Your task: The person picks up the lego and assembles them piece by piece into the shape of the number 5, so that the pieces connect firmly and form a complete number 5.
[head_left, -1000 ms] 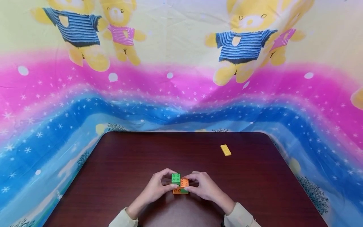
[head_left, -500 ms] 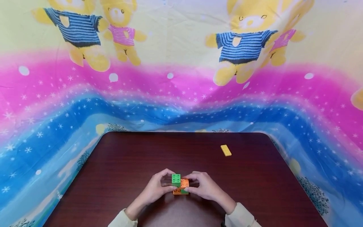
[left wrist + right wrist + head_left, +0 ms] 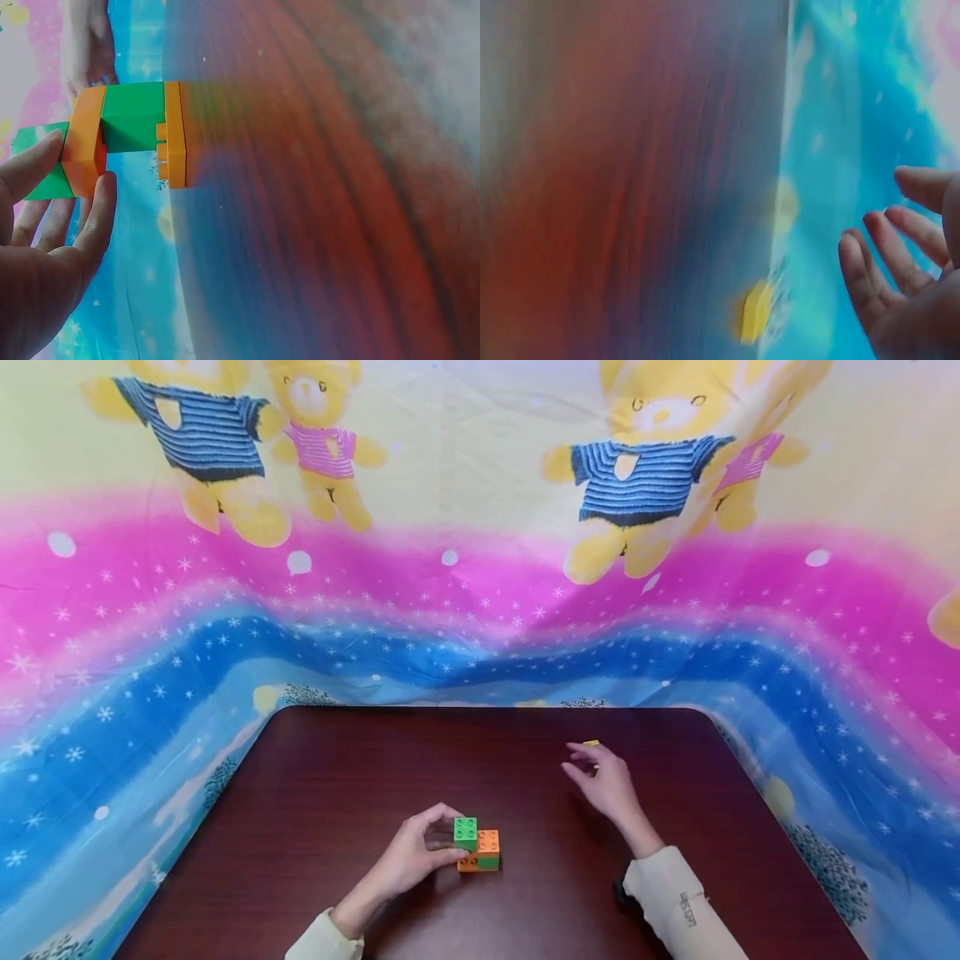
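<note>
My left hand (image 3: 422, 852) grips a stack of toy building bricks (image 3: 488, 840) from its left side, thumb toward me and fingers behind. In the left wrist view the stack shows a thin orange base (image 3: 175, 135), a green brick (image 3: 135, 116), an orange layer (image 3: 85, 142) and a green brick (image 3: 45, 161) on top. The thumb lies at the upper layers. My right hand (image 3: 606, 781) is over the far right of the table, fingers spread and holding nothing. Partly hidden behind it is a flat yellow brick (image 3: 592, 743), also visible in the right wrist view (image 3: 757, 312).
The dark wooden table (image 3: 360, 760) has rounded far corners. A cloth (image 3: 480, 643) printed with bears and snowflakes hangs around its back and sides.
My right hand has let go of the brick stack and moved away to the far right, reaching the yellow brick. The left hand and the stack stay where they were.
</note>
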The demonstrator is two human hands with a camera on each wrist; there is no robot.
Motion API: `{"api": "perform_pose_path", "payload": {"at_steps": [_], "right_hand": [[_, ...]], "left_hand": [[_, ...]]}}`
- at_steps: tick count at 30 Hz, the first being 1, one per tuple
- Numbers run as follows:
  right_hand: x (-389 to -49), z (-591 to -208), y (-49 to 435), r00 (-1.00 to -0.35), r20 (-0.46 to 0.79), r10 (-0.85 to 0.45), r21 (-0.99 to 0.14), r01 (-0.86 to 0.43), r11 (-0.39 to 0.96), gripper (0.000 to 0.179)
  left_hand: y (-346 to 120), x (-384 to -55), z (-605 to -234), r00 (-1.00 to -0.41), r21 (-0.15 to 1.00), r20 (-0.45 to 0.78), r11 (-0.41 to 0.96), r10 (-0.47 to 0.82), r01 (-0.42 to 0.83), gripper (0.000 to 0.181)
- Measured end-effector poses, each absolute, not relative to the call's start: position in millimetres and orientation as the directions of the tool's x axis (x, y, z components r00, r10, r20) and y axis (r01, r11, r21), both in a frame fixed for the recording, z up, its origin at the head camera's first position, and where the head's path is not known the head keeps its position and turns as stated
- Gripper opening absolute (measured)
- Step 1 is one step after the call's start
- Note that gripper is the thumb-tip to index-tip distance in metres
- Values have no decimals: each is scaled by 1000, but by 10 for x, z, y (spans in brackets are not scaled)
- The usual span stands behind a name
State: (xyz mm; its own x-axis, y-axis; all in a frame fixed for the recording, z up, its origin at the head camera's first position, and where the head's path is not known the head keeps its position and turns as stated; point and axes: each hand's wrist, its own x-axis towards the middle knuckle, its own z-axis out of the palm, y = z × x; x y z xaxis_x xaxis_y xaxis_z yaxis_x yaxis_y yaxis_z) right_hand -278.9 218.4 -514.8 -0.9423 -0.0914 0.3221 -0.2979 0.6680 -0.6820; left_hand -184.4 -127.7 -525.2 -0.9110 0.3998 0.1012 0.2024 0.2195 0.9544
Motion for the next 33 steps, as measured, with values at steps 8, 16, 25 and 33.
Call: {"api": "perform_pose_path", "payload": {"at_steps": [8,16,25,33], "right_hand": [[-3066,-5290,2585,-982,185,42,-621,-84,779,53],[-3228,-5409,2694,-996,44,75,-586,35,810,65],[-3357,-5426,2669,-996,-7,85,-566,74,821,60],[-3369,-5416,2664,-992,17,125,-541,96,835,45]], "left_hand": [[-1278,-1848,-5269,-907,944,121,237,402,231,37],[-1284,-1863,-5282,-901,930,153,248,405,270,36],[-1290,-1878,-5300,-905,929,142,263,401,262,37],[-1282,-1878,-5297,-908,936,129,253,399,244,37]]}}
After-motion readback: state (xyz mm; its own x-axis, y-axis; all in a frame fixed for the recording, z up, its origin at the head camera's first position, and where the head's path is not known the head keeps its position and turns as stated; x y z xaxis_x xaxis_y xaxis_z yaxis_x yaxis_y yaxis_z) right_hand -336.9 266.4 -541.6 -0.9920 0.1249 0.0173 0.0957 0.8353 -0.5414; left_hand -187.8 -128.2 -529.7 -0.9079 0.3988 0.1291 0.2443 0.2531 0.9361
